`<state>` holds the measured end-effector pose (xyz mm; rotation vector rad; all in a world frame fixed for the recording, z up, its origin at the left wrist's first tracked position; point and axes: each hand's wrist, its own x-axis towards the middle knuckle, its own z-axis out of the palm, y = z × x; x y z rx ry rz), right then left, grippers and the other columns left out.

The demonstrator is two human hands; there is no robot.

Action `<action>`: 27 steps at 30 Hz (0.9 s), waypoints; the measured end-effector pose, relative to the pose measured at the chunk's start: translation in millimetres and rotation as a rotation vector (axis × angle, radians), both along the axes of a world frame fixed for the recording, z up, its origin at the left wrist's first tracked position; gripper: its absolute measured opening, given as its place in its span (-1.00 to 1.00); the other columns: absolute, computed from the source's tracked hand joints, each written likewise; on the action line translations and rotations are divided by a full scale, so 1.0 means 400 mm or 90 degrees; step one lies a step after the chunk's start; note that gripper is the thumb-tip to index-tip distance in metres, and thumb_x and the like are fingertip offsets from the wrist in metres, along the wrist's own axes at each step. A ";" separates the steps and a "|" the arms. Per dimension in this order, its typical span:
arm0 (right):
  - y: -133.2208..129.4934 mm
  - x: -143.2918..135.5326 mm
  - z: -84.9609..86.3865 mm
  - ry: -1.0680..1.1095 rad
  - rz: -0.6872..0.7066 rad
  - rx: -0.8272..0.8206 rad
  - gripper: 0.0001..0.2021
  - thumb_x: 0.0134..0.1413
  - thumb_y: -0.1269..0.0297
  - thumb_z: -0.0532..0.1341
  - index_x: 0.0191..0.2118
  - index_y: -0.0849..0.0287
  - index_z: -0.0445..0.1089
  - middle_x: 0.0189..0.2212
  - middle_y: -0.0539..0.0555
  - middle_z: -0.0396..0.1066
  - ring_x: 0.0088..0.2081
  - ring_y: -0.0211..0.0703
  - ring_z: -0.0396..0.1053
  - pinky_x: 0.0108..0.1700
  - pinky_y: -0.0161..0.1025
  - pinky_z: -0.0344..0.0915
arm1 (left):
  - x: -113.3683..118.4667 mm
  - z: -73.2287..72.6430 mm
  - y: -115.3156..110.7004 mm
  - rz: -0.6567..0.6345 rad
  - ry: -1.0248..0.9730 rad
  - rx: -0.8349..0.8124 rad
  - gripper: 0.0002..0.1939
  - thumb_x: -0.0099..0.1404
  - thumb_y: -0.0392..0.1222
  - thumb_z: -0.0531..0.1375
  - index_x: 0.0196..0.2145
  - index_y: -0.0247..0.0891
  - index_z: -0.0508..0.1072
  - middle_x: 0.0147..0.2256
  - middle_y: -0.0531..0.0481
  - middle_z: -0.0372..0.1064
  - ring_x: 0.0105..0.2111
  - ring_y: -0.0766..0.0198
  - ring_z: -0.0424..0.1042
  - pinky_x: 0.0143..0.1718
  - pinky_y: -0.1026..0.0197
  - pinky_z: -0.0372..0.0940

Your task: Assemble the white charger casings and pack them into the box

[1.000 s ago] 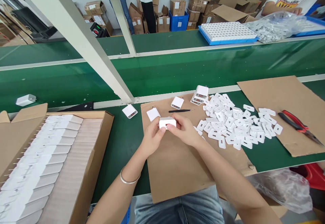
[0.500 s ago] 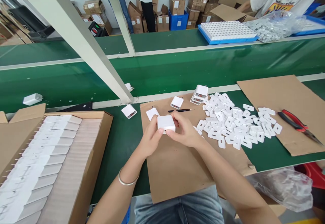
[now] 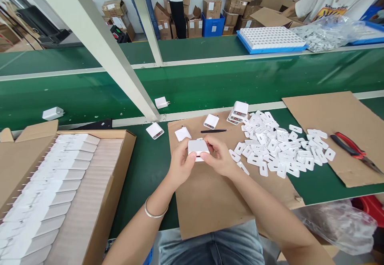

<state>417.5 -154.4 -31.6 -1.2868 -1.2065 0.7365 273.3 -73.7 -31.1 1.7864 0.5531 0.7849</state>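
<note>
A green workbench (image 3: 141, 177) spans the view. Taking the held piece as the clock's centre, with twelve pointing away from the person, an open carton (image 3: 118, 193) of packed white units lies toward eight. A brown cardboard sheet (image 3: 216, 205) spreads beneath the hands and toward six. At three is a loose heap of slotted white end plates (image 3: 274, 147), well apart from the fingers; the right hand (image 3: 221, 157) is the nearer to it. Farther out at three rest red-and-black pliers (image 3: 354, 151).

The right hand and the left hand (image 3: 181, 164) both grasp one white charger (image 3: 198, 146) above the sheet. Its long axis runs from nine to three, the left fingers closed on the nine end and the right on the three end, so neither hand is nearer. Both thumbs lie against the six-o'clock face, where a dark slot shows between them; the twelve-o'clock side is mostly hidden. Toward one, a small stack of chargers (image 3: 240, 109) stands beyond black tweezers (image 3: 214, 131).
</note>
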 end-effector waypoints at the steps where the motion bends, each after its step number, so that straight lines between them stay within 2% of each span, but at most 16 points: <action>1: 0.001 0.000 -0.002 0.005 -0.002 0.003 -0.63 0.12 0.03 0.28 -0.46 0.12 0.12 -0.52 -0.10 0.02 -0.45 -0.27 -0.03 -0.39 -0.25 -0.06 | 0.000 -0.001 0.000 -0.007 0.004 -0.012 -0.47 0.40 0.34 0.00 -0.38 -0.23 0.24 -0.47 0.06 0.16 -0.47 0.29 0.14 -0.42 0.21 0.07; 6: 0.008 0.009 -0.016 -0.015 -0.018 -0.029 -0.66 0.16 0.01 0.24 -0.40 0.11 0.13 -0.49 -0.09 0.03 -0.45 -0.26 -0.02 -0.39 -0.25 -0.02 | -0.006 0.001 0.010 -0.051 0.069 -0.048 -0.53 0.47 0.26 -0.07 -0.28 -0.23 0.26 -0.39 0.03 0.21 -0.41 0.26 0.16 -0.36 0.20 0.09; 8: 0.009 0.012 -0.017 -0.039 0.002 0.001 -0.68 0.17 -0.01 0.22 -0.35 0.10 0.16 -0.45 -0.07 0.09 -0.43 -0.23 0.03 -0.38 -0.23 0.02 | -0.012 0.003 0.014 -0.054 0.060 0.010 -0.53 0.44 0.27 -0.03 -0.23 -0.22 0.26 -0.34 0.00 0.25 -0.36 0.23 0.21 -0.32 0.17 0.12; 12: 0.006 0.014 -0.013 -0.120 0.004 0.107 -0.63 0.11 -0.12 0.20 -0.24 0.09 0.21 -0.39 0.02 0.19 -0.39 -0.15 0.11 -0.38 -0.19 0.09 | -0.023 0.010 0.017 -0.037 0.037 0.208 -0.52 0.35 0.27 0.10 -0.10 -0.21 0.27 -0.22 -0.10 0.31 -0.25 0.11 0.30 -0.21 0.07 0.20; 17: 0.003 0.024 -0.011 -0.200 -0.014 0.196 -0.59 0.12 -0.18 0.14 -0.18 0.09 0.22 -0.41 0.05 0.20 -0.39 -0.08 0.14 -0.39 -0.14 0.11 | -0.028 0.018 0.019 -0.049 -0.028 0.291 -0.48 0.27 0.08 0.22 0.08 -0.20 0.20 -0.09 -0.18 0.33 -0.11 0.01 0.38 -0.13 -0.01 0.28; 20: 0.002 0.030 -0.006 -0.226 -0.026 0.225 -0.59 0.14 -0.18 0.12 -0.19 0.09 0.22 -0.42 0.05 0.18 -0.40 -0.08 0.13 -0.40 -0.14 0.10 | -0.027 0.022 0.021 -0.066 -0.047 0.310 -0.49 0.28 0.05 0.21 0.09 -0.20 0.23 -0.11 -0.16 0.38 -0.16 0.05 0.40 -0.15 0.01 0.30; 24: 0.001 0.031 0.000 -0.261 -0.051 0.245 -0.58 0.13 -0.20 0.13 -0.23 0.10 0.21 -0.46 0.02 0.16 -0.44 -0.11 0.11 -0.43 -0.15 0.06 | -0.023 0.025 0.018 -0.055 -0.064 0.319 -0.51 0.29 0.11 0.19 0.06 -0.19 0.27 -0.20 -0.11 0.41 -0.26 0.11 0.40 -0.24 0.07 0.30; 27: -0.001 0.023 0.003 -0.240 -0.055 0.241 -0.60 0.10 -0.17 0.18 -0.29 0.09 0.19 -0.50 -0.02 0.12 -0.48 -0.15 0.09 -0.44 -0.18 0.01 | -0.020 0.022 0.007 -0.037 -0.082 0.273 -0.54 0.33 0.18 0.15 0.00 -0.20 0.30 -0.25 -0.07 0.39 -0.34 0.17 0.38 -0.34 0.13 0.27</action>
